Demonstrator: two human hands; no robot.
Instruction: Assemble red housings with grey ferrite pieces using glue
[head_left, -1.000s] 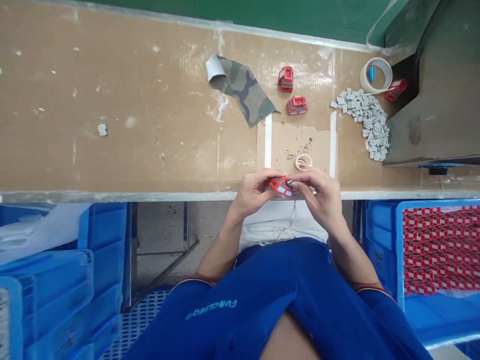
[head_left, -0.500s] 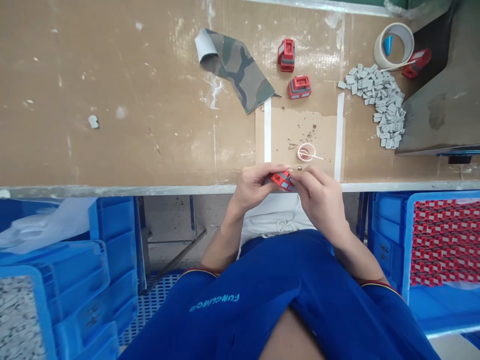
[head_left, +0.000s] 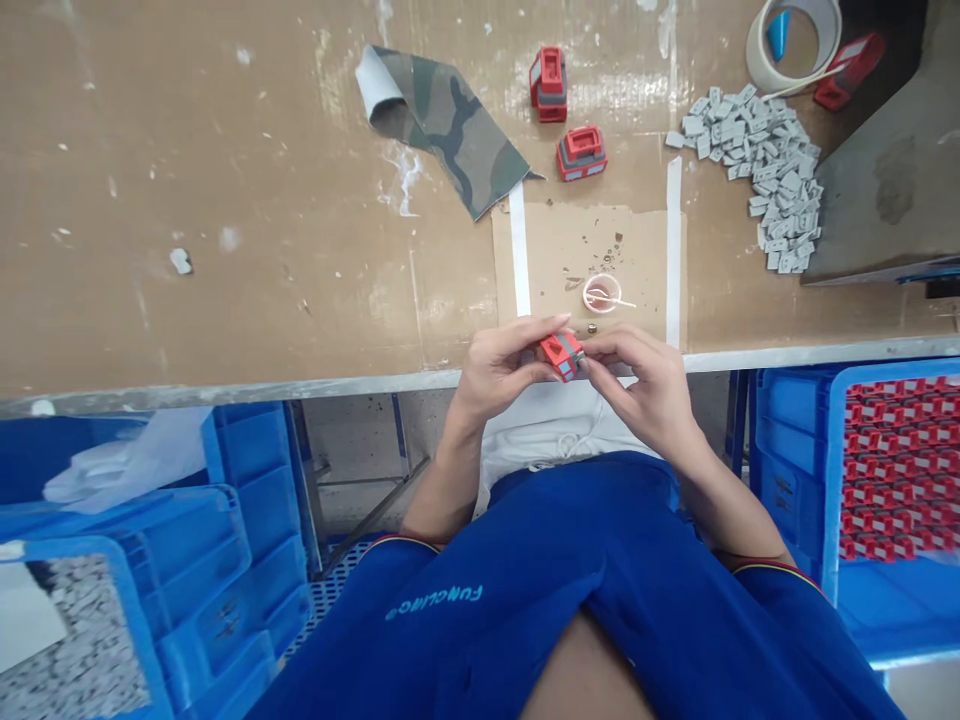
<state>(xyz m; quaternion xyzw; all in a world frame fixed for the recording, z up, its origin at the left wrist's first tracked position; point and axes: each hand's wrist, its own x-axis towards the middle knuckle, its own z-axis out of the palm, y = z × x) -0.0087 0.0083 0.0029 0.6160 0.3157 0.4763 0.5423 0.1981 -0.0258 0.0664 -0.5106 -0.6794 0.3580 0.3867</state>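
Over the front edge of a cardboard-covered workbench (head_left: 225,250), the left hand (head_left: 499,365) and right hand (head_left: 645,395) pinch a small red block (head_left: 562,355) between curled fingers and thumbs. Just beyond lie a tiny metal bead (head_left: 592,328) and a clear dish (head_left: 602,293) on a cardboard pad (head_left: 544,250); grey pieces (head_left: 765,170) heap nearby, beyond another red block (head_left: 581,152).

Beyond the right hand (head_left: 645,395), a small plastic cup (head_left: 602,293) stands on a cardboard sheet (head_left: 577,240); a camouflage fabric strip (head_left: 442,130) lies further left, grey rubber pieces (head_left: 772,175) heap further right, and a blue crate (head_left: 831,480) of red-and-white parts sits beside that hand
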